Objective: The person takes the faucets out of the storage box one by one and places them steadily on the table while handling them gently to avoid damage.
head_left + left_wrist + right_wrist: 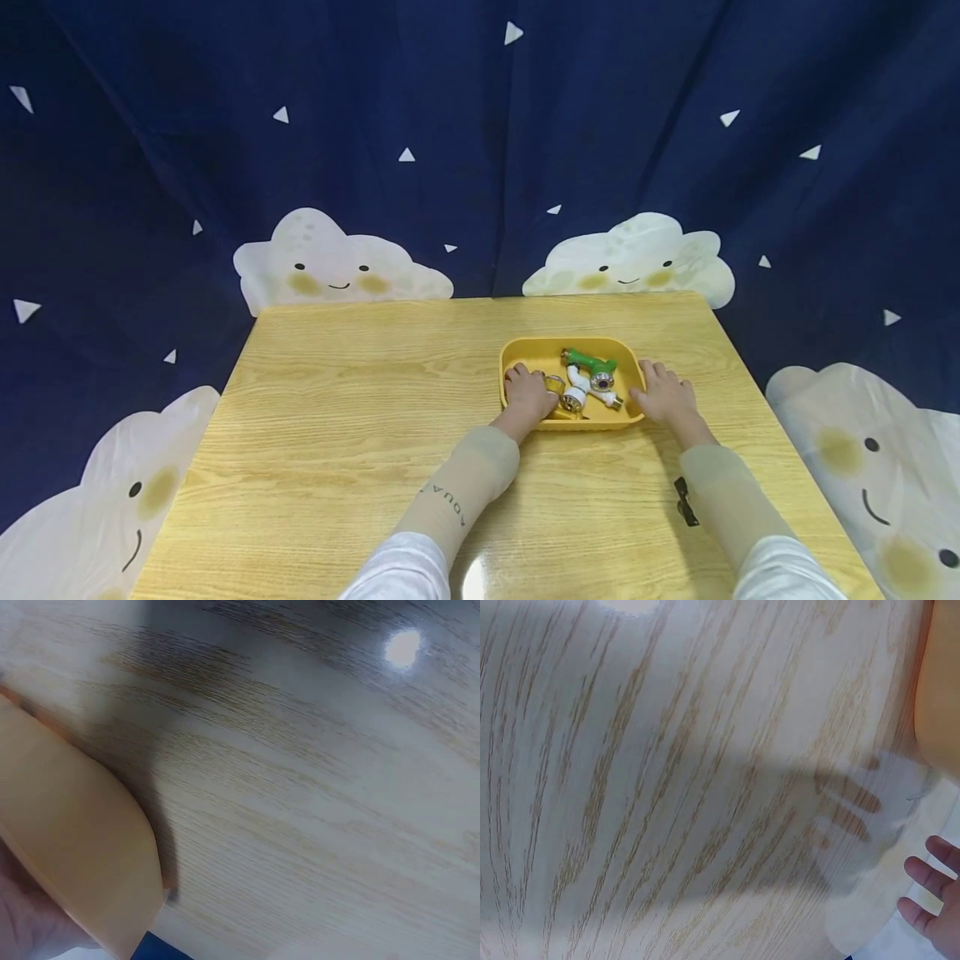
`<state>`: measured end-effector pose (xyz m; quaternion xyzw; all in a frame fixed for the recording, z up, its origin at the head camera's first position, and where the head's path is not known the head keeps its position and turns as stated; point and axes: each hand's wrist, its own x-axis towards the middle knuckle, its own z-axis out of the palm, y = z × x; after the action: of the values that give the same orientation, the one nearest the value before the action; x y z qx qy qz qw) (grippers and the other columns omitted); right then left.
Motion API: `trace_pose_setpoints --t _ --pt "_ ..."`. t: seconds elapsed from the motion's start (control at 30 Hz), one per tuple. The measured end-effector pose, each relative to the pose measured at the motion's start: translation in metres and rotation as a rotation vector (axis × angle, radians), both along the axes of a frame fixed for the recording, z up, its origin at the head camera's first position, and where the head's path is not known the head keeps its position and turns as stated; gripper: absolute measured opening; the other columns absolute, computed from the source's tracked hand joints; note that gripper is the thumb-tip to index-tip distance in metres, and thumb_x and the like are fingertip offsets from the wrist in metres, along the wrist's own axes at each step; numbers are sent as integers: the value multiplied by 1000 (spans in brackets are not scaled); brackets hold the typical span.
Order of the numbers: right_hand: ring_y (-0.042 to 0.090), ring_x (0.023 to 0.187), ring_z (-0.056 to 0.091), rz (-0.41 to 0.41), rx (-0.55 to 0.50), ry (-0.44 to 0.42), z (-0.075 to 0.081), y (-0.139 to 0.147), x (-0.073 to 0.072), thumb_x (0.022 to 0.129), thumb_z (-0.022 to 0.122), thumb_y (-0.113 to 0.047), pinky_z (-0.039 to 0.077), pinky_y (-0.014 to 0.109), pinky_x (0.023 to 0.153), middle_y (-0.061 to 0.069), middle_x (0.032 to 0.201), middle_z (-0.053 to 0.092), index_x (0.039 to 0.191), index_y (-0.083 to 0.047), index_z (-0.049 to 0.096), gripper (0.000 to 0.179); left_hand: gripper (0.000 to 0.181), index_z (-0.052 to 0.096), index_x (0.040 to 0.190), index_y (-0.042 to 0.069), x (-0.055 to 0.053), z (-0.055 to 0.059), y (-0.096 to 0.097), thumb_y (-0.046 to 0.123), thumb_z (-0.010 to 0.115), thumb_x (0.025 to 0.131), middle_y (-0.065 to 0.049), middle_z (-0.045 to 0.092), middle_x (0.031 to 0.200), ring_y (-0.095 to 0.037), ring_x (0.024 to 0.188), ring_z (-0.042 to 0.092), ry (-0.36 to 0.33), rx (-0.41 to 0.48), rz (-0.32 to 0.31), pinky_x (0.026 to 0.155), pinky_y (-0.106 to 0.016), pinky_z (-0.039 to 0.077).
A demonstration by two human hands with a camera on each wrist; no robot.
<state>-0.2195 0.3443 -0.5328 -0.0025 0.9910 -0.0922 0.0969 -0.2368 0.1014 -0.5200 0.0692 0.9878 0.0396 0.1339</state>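
Observation:
A yellow plastic basket [588, 425] stands on the wooden table, right of the middle. Inside it lie a green tap [588, 362], a white tap [577, 379] and a yellow tap [555, 385]. My left hand [529, 393] reaches over the near left rim into the basket, beside the yellow tap; its grip is hidden. At the right rim is my right hand [666, 395], fingers spread and thumb close to the edge. In the left wrist view the basket wall [82, 832] covers most of the hand. The right wrist view shows straight, parted fingers [930, 879].
The wooden table [360, 392] extends to the left of the basket and in front of it. A dark blue curtain [465, 100] with white triangles and smiling clouds hangs behind and at both sides. Something small and black [686, 502] shows at the right forearm.

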Motion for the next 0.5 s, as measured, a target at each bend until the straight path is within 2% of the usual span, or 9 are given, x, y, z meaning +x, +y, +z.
trace_pose_setpoints --t 0.3,0.5 --pt "49 118 32 -1 -5 2 -1 0 0 92 40 -35 24 68 92 28 136 28 140 0 19 63 54 56 121 16 -1 -3 0 55 50 84 -16 44 118 -29 108 45 48 -15 -18 85 -35 46" --pt "49 119 32 -4 -5 1 -1 1 0 92 39 -36 23 68 92 27 136 28 140 0 19 63 58 56 121 15 -4 -4 1 58 54 82 -15 44 118 -29 108 43 35 -10 -20 85 -35 46"
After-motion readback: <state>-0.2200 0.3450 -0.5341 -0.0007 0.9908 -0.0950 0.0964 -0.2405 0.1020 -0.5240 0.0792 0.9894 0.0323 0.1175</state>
